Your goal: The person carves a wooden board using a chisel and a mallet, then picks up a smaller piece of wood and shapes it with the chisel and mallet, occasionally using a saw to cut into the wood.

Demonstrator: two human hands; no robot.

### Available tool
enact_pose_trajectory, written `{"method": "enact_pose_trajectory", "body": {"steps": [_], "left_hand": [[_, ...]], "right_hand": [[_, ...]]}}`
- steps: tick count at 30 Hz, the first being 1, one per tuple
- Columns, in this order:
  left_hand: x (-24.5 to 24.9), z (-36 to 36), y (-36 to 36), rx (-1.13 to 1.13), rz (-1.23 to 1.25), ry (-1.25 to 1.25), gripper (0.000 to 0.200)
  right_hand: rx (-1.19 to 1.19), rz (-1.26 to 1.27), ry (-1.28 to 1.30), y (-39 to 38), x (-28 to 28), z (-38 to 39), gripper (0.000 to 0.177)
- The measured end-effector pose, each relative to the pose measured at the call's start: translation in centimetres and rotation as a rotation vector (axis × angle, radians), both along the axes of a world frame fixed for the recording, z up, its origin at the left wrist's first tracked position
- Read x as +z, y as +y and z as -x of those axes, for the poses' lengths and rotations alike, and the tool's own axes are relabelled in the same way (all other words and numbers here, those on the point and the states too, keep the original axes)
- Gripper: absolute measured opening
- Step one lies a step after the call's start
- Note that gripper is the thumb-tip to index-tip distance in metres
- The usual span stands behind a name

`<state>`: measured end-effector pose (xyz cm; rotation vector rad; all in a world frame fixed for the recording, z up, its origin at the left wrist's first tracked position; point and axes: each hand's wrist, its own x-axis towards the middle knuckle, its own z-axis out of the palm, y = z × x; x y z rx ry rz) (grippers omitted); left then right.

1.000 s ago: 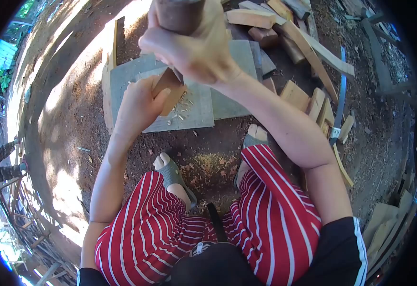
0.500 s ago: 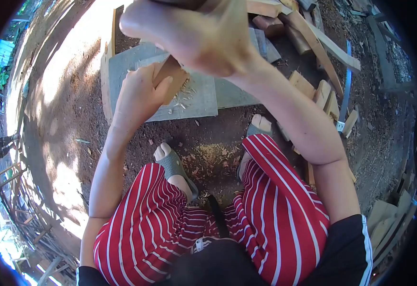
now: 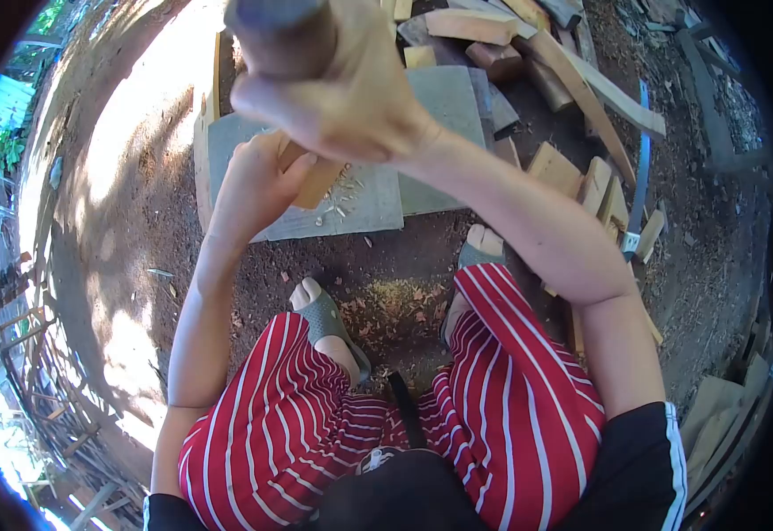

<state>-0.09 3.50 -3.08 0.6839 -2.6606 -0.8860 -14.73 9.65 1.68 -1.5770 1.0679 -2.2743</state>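
My right hand point(image 3: 351, 111) is raised close to the camera, its fingers wrapped round a tool with a thick, round, dark end point(image 3: 284, 40). The rest of that tool is hidden by the hand, so its kind does not show. Below and to the left, my left hand point(image 3: 258, 184) grips a light-brown wood block point(image 3: 317, 184), which stands tilted over a grey board point(image 3: 373, 205). The upper part of the block lies behind my right hand. Pale wood chips point(image 3: 340, 205) are scattered on the board beside the block.
Cut timber pieces point(image 3: 554, 170) and a long curved wood strip point(image 3: 585, 97) lie to the right. A blue saw blade point(image 3: 642, 168) lies beyond them. My sandalled feet point(image 3: 325, 319) rest on dirt just before the board. More planks point(image 3: 723, 416) are stacked at far right.
My right hand has shifted slightly left, and more of the tool's round end shows. My left hand still grips the wood block, whose upper part is now more covered.
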Motion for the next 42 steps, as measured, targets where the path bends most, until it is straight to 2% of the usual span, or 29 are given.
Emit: {"method": "enact_pose_trajectory", "body": {"steps": [2,3,5,6,8,9,11,12,13,15,17,19,21,23,24,25,27,28,29,31,32,39,41,42], "left_hand": [[-0.8,-0.2,0.0,-0.032,-0.030,0.013,0.030],[-1.2,-0.6,-0.2,-0.025,-0.016,0.006,0.029],[-0.9,-0.6,-0.4,-0.020,0.021,0.021,0.028],[-0.5,-0.6,0.0,-0.002,-0.020,0.019,0.028],[-1.0,-0.8,0.1,0.023,-0.043,0.037,0.028],[-0.6,-0.6,0.1,0.036,-0.033,0.048,0.028],[0.4,-1.2,1.6,0.022,-0.074,-0.092,0.028],[-0.1,-2.0,2.2,0.036,-0.086,-0.063,0.034],[-0.5,-2.5,2.5,0.040,-0.079,-0.054,0.034],[-1.4,-3.5,2.9,-0.056,0.446,0.211,0.045],[-3.0,-4.1,2.5,-0.062,0.553,0.181,0.049],[-4.0,-3.8,2.3,-0.153,0.706,0.092,0.045],[-4.8,-3.9,2.6,-0.178,0.665,0.014,0.046],[-5.7,-3.8,3.0,-0.206,0.685,-0.122,0.050],[-6.1,-3.7,3.2,-0.210,0.686,-0.119,0.050],[-6.5,-3.7,3.7,-0.181,0.632,-0.152,0.052],[-6.5,-3.6,4.4,-0.152,0.575,-0.183,0.055],[-6.1,-3.4,4.7,-0.158,0.533,-0.208,0.059],[-5.8,-3.3,4.8,-0.160,0.492,-0.232,0.063],[-5.4,-3.2,4.9,-0.152,0.479,-0.244,0.064],[-5.3,-3.1,5.0,-0.156,0.468,-0.255,0.065],[-5.4,-1.8,5.3,-0.159,0.498,-0.373,0.066],[-5.2,-1.8,5.3,-0.196,0.516,-0.364,0.067],[-5.1,-1.7,5.2,-0.197,0.549,-0.388,0.068]], "right_hand": [[0.052,-0.055,-0.013,0.7,1.3,0.7,0.018],[-0.012,-0.043,0.127,0.9,1.9,0.8,0.017],[0.063,-0.044,0.145,1.7,1.1,0.9,0.004],[0.059,-0.033,0.158,1.6,-0.3,0.2,0.004],[-0.058,-0.021,0.109,0.9,-3.6,-1.1,0.006],[-0.046,-0.010,0.119,0.7,-3.2,-0.5,0.006],[-0.036,-0.128,0.066,2.1,-2.5,0.6,0.009],[0.078,-0.193,-0.045,2.4,-2.1,1.6,0.012],[0.082,-0.185,-0.036,2.8,-2.0,2.4,0.012],[-0.056,-0.246,-0.026,3.4,-1.9,3.4,0.008],[-0.104,-0.207,0.056,3.8,-3.0,4.0,0.009],[-0.125,-0.193,0.250,4.4,-4.0,4.5,0.012],[-0.097,-0.252,0.300,4.8,-5.2,5.1,0.016],[-0.137,-0.170,0.649,4.6,-6.4,6.2,0.023],[-0.179,-0.215,0.862,4.9,-6.3,6.4,0.028],[-0.183,-0.217,0.863,5.3,-6.3,6.7,0.028],[-0.205,-0.316,1.115,6.5,-6.4,7.3,0.029],[-0.230,-0.480,1.181,7.7,-7.1,7.6,0.031],[-0.227,-0.478,1.185,8.8,-7.6,7.9,0.031],[-0.148,-0.693,1.158,11.2,-8.6,8.3,0.030],[-0.114,-0.856,1.239,12.3,-9.3,8.4,0.029],[-0.256,-0.961,0.985,18.4,-12.9,6.4,0.048],[-0.322,-0.960,0.924,20.6,-13.1,6.3,0.049],[-0.430,-0.931,0.847,21.9,-13.2,6.4,0.043]]}}
